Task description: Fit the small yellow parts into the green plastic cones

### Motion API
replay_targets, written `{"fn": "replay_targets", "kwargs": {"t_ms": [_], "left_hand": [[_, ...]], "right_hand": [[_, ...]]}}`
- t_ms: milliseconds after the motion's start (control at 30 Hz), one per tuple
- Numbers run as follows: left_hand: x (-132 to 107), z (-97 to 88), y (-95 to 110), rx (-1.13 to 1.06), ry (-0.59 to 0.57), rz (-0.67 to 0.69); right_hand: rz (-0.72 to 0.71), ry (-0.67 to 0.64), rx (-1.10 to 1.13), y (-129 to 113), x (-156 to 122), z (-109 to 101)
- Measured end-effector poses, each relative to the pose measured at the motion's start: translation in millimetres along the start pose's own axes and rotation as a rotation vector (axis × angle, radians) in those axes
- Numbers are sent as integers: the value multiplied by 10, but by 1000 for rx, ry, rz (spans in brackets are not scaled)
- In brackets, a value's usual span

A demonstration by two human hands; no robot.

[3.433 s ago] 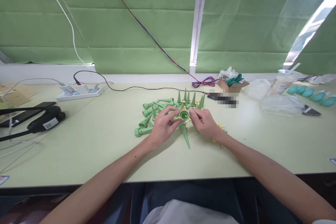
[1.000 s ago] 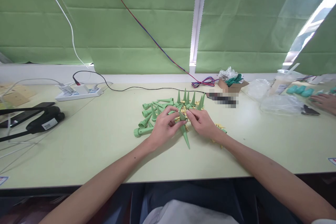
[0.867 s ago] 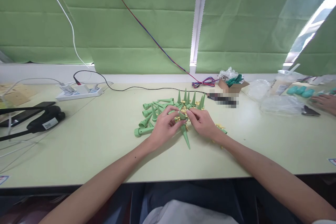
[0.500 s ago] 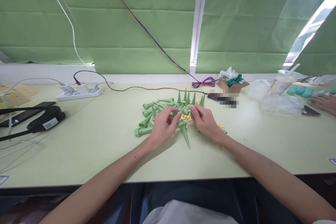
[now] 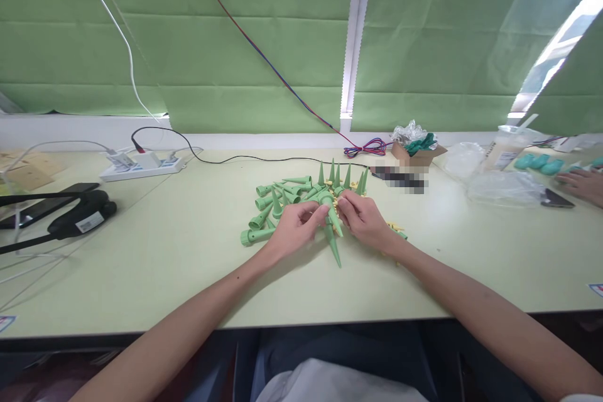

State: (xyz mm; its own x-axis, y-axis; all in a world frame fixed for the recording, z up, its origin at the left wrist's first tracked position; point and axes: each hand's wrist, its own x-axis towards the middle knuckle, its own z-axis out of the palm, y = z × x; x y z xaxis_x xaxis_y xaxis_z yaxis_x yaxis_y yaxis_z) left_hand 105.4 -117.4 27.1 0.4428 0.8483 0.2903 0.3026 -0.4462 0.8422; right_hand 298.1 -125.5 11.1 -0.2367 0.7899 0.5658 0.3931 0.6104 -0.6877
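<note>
My left hand is closed on a green plastic spike, thumb on its side and tip pointing down toward me. Close to the spike's right side, my right hand is pinched; whatever lies between its fingertips is hidden. Below the held spike, another green spike lies on the table, its tip toward me. Several green hollow spikes with ribbed collars lie in a heap left of my hands. Behind them, more green spikes stand point up. Small yellow plastic pieces show around my right hand.
A power strip and a black strapped device are at the left. At the back right are a cardboard box, plastic bags and a drink cup. Another person's hand rests at the far right.
The spike in my left hand has turned from end-on to tip down, toward me. The right hand has shifted slightly down and left, still pinched.
</note>
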Motion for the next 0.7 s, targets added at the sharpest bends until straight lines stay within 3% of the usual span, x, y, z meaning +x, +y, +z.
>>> {"fn": "replay_targets", "kwargs": {"t_ms": [433, 700], "left_hand": [[3, -3, -26, 45, 0, 20], [4, 5, 1, 138, 88, 133]], "right_hand": [[48, -33, 26, 13, -11, -25], [68, -48, 43, 8, -10, -31]]}}
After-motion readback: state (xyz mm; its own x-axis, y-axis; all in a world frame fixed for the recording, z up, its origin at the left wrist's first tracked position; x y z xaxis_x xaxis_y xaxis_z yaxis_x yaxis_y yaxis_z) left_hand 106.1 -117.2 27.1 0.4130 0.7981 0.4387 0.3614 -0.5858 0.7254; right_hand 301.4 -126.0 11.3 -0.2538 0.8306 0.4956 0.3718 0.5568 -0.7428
